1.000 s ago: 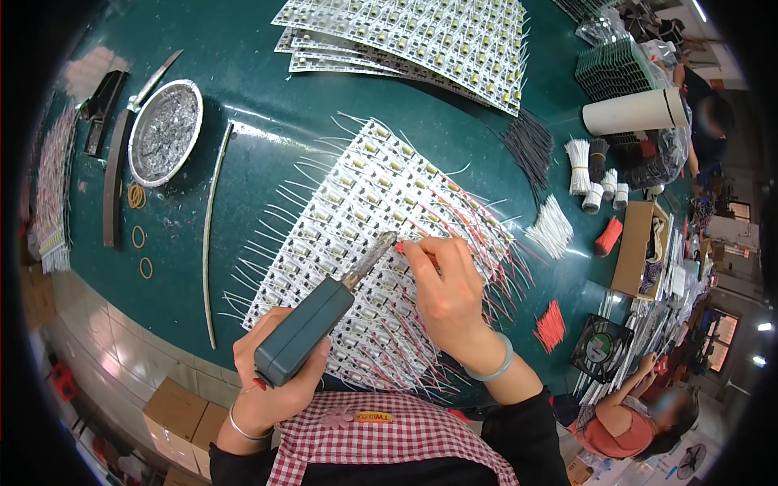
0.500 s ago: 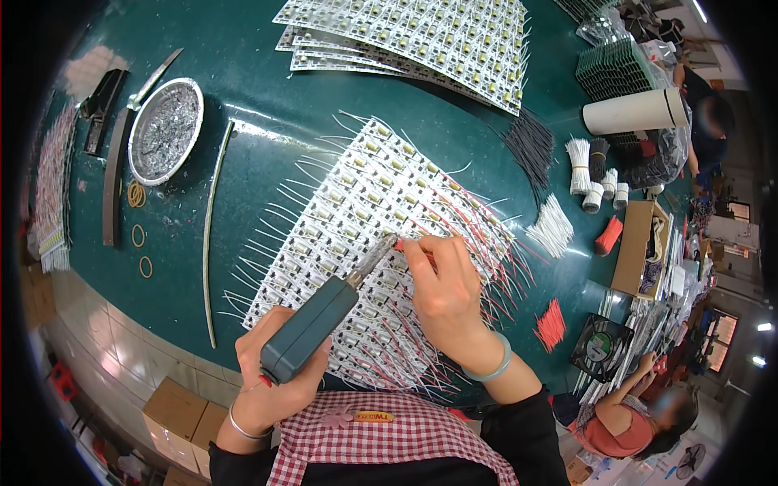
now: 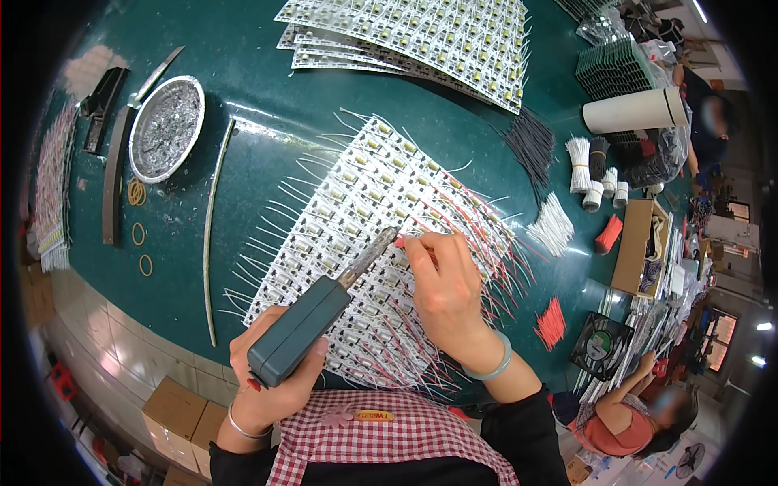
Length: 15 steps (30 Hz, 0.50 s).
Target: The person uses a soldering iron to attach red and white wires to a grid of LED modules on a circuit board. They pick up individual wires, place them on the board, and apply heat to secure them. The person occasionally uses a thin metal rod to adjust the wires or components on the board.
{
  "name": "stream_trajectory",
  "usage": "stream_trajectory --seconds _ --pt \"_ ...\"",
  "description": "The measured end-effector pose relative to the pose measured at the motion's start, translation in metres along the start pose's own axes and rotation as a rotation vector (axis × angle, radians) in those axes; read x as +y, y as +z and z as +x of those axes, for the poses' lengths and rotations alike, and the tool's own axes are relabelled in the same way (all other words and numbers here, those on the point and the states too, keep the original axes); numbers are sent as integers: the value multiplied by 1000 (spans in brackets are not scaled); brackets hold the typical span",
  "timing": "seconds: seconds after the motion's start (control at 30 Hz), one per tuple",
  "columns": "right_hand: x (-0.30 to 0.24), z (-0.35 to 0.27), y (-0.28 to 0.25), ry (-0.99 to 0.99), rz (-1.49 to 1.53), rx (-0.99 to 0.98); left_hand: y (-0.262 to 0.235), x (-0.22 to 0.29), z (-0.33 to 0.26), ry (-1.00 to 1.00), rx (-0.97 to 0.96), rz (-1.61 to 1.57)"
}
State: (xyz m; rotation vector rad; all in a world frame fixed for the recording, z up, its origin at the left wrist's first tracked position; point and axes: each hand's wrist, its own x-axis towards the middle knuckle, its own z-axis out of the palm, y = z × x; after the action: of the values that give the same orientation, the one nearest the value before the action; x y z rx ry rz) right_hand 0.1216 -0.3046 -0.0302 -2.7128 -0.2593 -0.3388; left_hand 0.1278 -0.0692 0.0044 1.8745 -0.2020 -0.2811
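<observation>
My left hand is wrapped round the dark green body of a soldering gun. Its metal tip slants up to the right and ends just above a white circuit board panel, close to my right fingertips. Thumb and forefinger of my right hand pinch a short red wire beside that tip; whether they touch I cannot tell. White wires stick out along the panel's left edge. Red wires fan out from its right side, and more lie across its near part.
Behind the panel lies a stack of similar boards. A white bowl of solder scraps and a thin solder stick are at left. Black wires, white wires and loose red wires lie right. Two other people are at right.
The soldering gun's body and my left hand have shifted slightly left and down. Its tip now sits a little higher beside the red wire. My right hand has barely moved.
</observation>
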Motion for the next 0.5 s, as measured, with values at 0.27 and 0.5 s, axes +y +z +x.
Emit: stream_trajectory --seconds 0.27,0.5 --pt "3 -4 2 -34 -8 85 -2 -1 -3 14 29 -1" --pt "-3 -11 0 -68 61 75 -4 -3 -9 -15 45 -31"
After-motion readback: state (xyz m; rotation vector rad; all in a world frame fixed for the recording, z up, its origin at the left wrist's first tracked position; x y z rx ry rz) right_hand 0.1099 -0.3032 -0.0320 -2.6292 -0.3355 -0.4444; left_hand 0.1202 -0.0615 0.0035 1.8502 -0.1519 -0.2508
